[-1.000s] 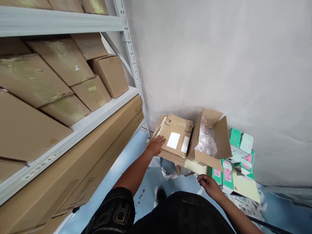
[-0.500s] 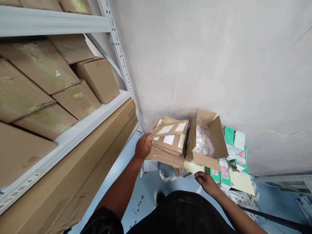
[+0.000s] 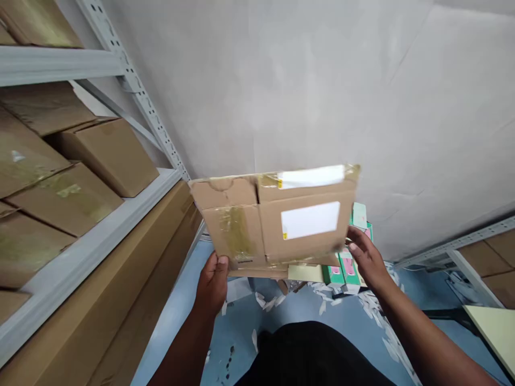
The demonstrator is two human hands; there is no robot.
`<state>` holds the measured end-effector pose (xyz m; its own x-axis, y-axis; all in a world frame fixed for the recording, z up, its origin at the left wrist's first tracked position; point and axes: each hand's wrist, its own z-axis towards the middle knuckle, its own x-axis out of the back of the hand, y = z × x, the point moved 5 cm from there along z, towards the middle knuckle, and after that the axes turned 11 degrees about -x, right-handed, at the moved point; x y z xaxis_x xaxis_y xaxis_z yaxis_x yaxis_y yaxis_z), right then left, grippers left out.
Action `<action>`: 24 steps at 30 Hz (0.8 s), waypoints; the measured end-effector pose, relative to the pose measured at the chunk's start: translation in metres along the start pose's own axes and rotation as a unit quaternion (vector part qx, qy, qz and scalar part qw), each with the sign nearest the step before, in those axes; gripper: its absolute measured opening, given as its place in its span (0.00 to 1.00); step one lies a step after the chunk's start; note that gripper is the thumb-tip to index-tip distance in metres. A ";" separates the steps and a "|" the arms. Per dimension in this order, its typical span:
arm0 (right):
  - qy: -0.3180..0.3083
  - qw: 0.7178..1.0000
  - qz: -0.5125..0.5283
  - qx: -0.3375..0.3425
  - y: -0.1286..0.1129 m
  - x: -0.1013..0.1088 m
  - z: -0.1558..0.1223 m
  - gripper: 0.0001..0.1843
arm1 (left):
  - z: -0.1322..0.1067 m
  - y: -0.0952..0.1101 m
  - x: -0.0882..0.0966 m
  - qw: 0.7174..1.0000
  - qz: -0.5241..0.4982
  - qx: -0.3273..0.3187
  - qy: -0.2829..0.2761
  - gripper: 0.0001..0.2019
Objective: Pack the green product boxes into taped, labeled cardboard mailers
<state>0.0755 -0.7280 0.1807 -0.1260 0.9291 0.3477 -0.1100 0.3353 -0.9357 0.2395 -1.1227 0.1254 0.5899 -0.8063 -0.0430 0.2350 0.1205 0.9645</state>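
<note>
A flattened cardboard box [image 3: 306,246] with brown tape and white labels is held up in front of me, slightly tilted. My left hand [image 3: 212,281] grips its lower left corner, thumb on the near face. At its right edge is my right hand [image 3: 364,254], thumb and fingers closed about the border; the fingertips are partly hidden. Behind the sheet, the cardboard pile and the open carton are mostly covered. Green and pink small boxes [image 3: 348,268] show below my right hand.
On the left stands a metal rack [image 3: 148,201] with taped cartons [image 3: 116,155]. A pale wall [image 3: 281,96] rises ahead. Paper scraps [image 3: 269,303] litter the blue floor [image 3: 237,332]. Another shelf [image 3: 475,273] with cartons stands at the right, near a pale tabletop [image 3: 494,332].
The flattened cardboard box has come up off the pile and towards me. My left hand now holds its lower corner, and my right hand has risen to its right edge. The view has turned right.
</note>
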 end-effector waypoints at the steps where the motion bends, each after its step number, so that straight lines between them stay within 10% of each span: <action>1: 0.005 0.999 0.032 -0.008 0.002 0.013 0.000 0.37 | -0.005 0.003 -0.017 0.999 -0.007 0.013 -0.029 0.26; 15: 0.151 0.959 0.196 -0.141 0.132 0.300 -0.145 0.33 | -0.112 0.021 -0.330 0.915 0.028 0.005 -0.403 0.29; 19: 0.254 0.957 0.067 -0.119 0.168 0.382 -0.201 0.23 | -0.158 0.034 -0.439 0.911 0.016 0.029 -0.411 0.33; 24: 0.293 0.934 -0.203 0.032 0.189 0.432 -0.253 0.15 | -0.252 0.082 -0.574 0.808 -0.160 0.182 -0.537 0.35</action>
<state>0.2502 -0.2242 0.1391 0.4990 0.6588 0.5631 -0.0926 0.6865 -0.7212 0.1147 -0.5036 0.1633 -0.5132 -0.8233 -0.2424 -0.1148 -0.2140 0.9701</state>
